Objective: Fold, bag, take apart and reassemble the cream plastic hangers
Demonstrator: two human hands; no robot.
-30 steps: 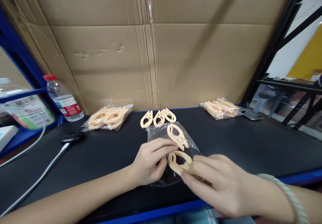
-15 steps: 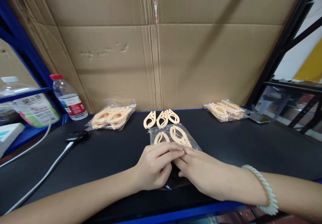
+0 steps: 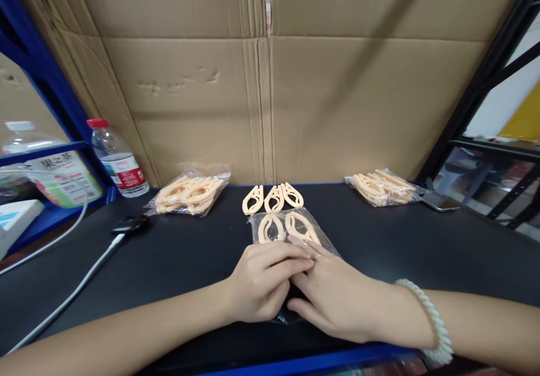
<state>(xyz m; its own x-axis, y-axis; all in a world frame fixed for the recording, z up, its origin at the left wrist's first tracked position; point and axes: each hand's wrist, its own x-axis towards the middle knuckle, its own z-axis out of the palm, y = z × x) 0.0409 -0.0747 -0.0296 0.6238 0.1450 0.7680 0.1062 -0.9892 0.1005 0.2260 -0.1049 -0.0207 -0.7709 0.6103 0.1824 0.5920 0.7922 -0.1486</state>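
A clear plastic bag [image 3: 329, 243] lies flat at the middle of the table, with folded beige hangers [image 3: 300, 227] inside. My left hand [image 3: 264, 280] is closed over the bag's near part, its fingertips resting across the fingers of my right hand. What its thumb pinches is mostly hidden; the film shows beneath it. My right hand [image 3: 337, 291] lies palm down on the bag, fingers stretched toward the hangers and thumb apart. Just beyond the bag, several loose folded hangers [image 3: 273, 198] sit in a row. A pale twisted bracelet [image 3: 430, 317] circles my right wrist.
A filled bag of hangers [image 3: 189, 193] lies back left, another filled bag [image 3: 382, 187] back right beside a phone [image 3: 439, 201]. A red-capped bottle [image 3: 122, 165] and a black device [image 3: 130, 225] with a white cable [image 3: 80, 286] are left. A cardboard wall [image 3: 189, 94] closes the back.
My right hand has flattened slightly and its thumb has moved out to the left. More of the bagged hangers shows above my hands. The view has tipped a little downward.
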